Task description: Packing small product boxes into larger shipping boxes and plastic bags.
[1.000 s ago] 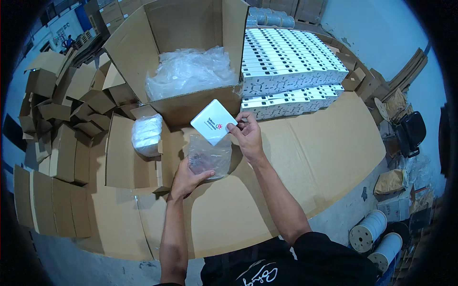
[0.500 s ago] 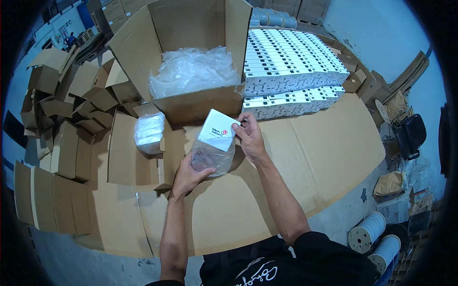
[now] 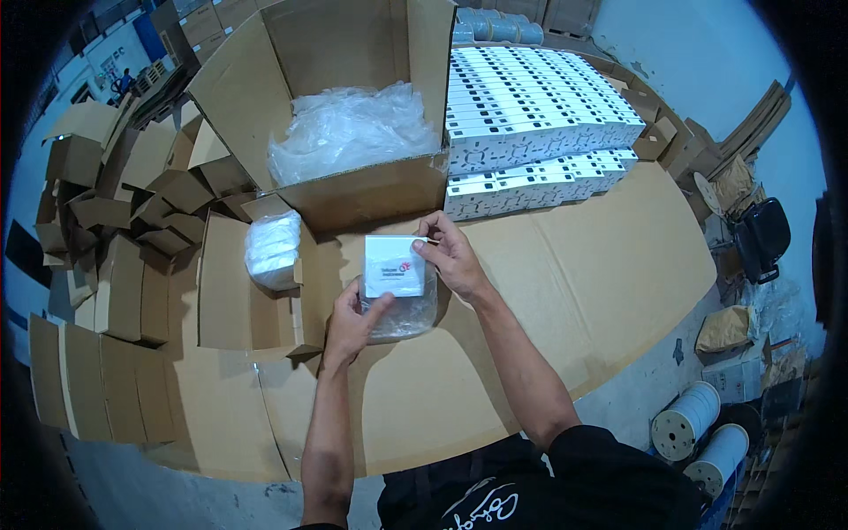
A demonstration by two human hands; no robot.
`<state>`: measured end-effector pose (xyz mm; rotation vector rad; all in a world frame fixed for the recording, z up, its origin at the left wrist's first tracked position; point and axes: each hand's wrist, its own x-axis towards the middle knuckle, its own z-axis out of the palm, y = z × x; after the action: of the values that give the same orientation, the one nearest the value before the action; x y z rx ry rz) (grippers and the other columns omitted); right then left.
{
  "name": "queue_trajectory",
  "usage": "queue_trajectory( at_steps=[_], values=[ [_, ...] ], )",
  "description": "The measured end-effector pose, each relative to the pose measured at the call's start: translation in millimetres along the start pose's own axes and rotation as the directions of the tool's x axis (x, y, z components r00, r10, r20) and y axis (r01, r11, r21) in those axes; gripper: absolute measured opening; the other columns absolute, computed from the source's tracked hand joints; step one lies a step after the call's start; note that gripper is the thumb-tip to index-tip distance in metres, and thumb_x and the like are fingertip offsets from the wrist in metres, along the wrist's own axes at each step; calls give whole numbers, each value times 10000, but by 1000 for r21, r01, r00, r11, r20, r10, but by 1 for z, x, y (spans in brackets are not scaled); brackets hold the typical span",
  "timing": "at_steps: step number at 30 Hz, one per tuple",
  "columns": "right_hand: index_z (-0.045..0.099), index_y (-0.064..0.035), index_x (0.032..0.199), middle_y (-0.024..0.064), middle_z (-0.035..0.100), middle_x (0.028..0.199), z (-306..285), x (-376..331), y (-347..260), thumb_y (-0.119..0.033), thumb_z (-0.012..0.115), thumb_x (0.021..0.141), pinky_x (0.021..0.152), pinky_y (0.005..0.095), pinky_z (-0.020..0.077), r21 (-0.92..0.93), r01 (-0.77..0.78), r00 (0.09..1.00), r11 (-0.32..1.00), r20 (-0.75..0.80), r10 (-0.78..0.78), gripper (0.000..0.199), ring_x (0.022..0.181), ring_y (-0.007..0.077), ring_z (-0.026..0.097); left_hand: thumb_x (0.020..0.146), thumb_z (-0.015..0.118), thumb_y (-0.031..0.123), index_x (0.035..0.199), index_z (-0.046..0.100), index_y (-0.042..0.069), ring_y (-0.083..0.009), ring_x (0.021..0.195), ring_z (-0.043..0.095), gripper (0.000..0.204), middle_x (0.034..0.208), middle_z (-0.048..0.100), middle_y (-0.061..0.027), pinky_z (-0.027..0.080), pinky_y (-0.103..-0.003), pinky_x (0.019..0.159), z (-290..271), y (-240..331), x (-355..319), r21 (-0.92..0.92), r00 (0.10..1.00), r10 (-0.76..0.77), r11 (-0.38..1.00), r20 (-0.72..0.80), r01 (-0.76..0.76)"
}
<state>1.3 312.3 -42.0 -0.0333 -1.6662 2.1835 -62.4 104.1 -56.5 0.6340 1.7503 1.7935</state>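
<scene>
A small white square box (image 3: 385, 276) with a red mark sits most of the way inside a clear plastic bag (image 3: 405, 326), over the cardboard-covered table. My left hand (image 3: 352, 327) grips the bag at its lower left, thumb lying across the front of the box. At the upper right corner of the box, my right hand (image 3: 454, 259) pinches the edge between thumb and fingers. To the left, an open carton (image 3: 223, 296) holds several bagged white boxes (image 3: 273, 250). Behind my hands, a large open carton (image 3: 371, 193) is heaped with clear plastic bags (image 3: 353, 132).
Long stacked rows of white boxes (image 3: 539, 110) stand at the back right of the table (image 3: 574, 283). Many open brown cartons (image 3: 132, 283) crowd the left side. Cable spools (image 3: 684, 420) and a black chair (image 3: 761, 238) are on the floor at right.
The box has gone deeper into the bag and turned more square to me, moving down a little. My left thumb has shifted up onto its front; my right hand still pinches its corner.
</scene>
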Motion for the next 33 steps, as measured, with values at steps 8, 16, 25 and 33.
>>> queue_trajectory(
  at_steps=[8, 16, 25, 33],
  values=[
    [535, -17, 1219, 71, 628, 1145, 10, -2, 8, -129, 672, 987, 862, 263, 509, -15, -83, 996, 996, -37, 82, 292, 1047, 116, 612, 1009, 672, 230, 1145, 676, -2, -109, 940, 628, 269, 1039, 711, -47, 503, -298, 859, 0, -18, 8, -104, 983, -20, 995, -180, 1],
    [665, 14, 1136, 40, 717, 984, 27, -11, 27, -188, 666, 1005, 788, 274, 523, -108, -285, 958, 952, -41, 282, 241, 885, 91, 644, 1016, 661, 226, 1158, 658, 3, -108, 938, 619, 264, 1045, 702, -46, 499, -295, 862, -6, -18, 11, -61, 966, 54, 996, -254, -72],
    [655, 16, 1142, 35, 704, 953, 35, -12, 39, -154, 625, 1026, 720, 248, 513, 58, -228, 964, 972, -128, 234, 208, 854, 63, 624, 1049, 601, 234, 1218, 643, -20, -111, 965, 612, 307, 1057, 695, -50, 496, -292, 874, -3, -12, 9, -52, 950, 81, 994, -301, -101],
    [716, 23, 1124, 32, 722, 988, 40, -15, 22, -171, 603, 1040, 793, 243, 524, 92, -187, 968, 978, -155, 199, 239, 882, 75, 628, 1096, 485, 304, 1190, 677, -17, -120, 1011, 614, 386, 1076, 703, -62, 481, -292, 926, -6, -11, 8, -85, 934, 175, 974, -312, -211]
  ],
)
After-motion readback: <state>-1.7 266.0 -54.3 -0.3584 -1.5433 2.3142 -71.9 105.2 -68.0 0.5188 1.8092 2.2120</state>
